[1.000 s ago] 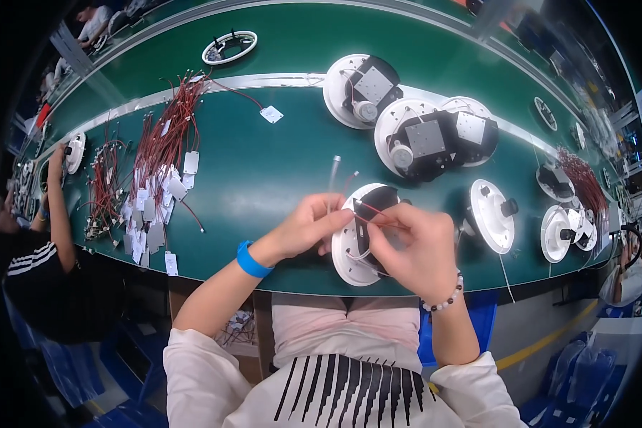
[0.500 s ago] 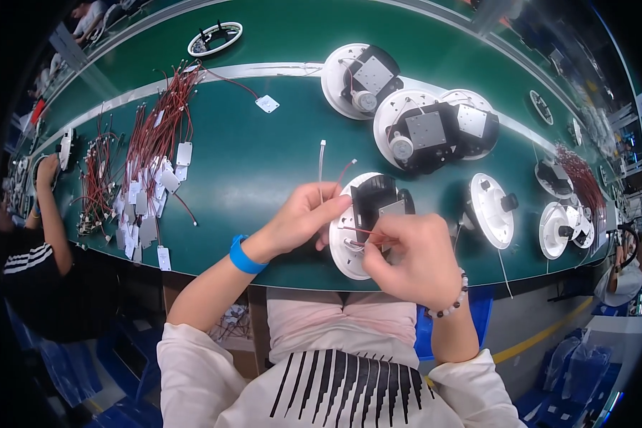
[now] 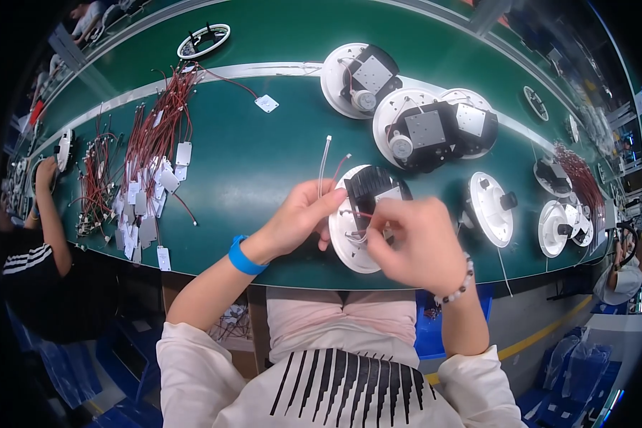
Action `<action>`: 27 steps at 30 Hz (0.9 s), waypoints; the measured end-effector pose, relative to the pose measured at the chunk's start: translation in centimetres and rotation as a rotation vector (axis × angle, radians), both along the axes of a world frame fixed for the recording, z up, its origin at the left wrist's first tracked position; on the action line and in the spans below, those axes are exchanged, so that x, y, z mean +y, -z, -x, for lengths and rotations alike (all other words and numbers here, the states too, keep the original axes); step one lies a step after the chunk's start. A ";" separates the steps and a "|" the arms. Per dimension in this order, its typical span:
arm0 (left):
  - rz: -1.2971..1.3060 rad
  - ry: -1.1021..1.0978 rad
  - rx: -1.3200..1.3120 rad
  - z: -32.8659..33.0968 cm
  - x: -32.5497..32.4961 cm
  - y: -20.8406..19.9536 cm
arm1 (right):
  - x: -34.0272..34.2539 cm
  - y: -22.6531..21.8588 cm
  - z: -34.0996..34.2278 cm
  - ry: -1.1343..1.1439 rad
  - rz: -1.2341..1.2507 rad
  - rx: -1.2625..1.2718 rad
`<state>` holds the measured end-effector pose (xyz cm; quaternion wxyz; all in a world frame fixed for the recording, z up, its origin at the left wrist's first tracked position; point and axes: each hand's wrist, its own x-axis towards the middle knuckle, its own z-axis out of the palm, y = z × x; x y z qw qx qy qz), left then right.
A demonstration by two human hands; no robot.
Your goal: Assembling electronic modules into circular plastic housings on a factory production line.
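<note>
In the head view, a white disc with a black housing is held just off centre toward three o'clock, over the near edge of the green table. The disc is tilted, its long axis running roughly twelve to six, its fitted face turned up. Its nine-to-ten o'clock rim is clamped by the left hand, pointed toward two. White wires stand toward twelve. The right hand is pointed toward eleven, fingers curled; whether the red wire is pinched cannot be told.
</note>
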<state>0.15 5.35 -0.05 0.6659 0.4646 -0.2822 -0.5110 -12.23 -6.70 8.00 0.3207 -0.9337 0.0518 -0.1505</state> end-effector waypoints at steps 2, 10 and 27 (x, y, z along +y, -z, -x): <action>-0.013 -0.001 -0.006 0.0 -0.1 -0.1 | 0.1 -0.4 0.0 -0.005 0.039 0.039; -0.015 0.002 -0.008 0.6 -0.3 -0.5 | 0.0 -0.3 -1.1 -0.183 0.007 -0.030; -0.012 -0.018 0.035 0.5 -0.2 -0.2 | -0.7 1.4 0.3 -0.199 0.029 0.030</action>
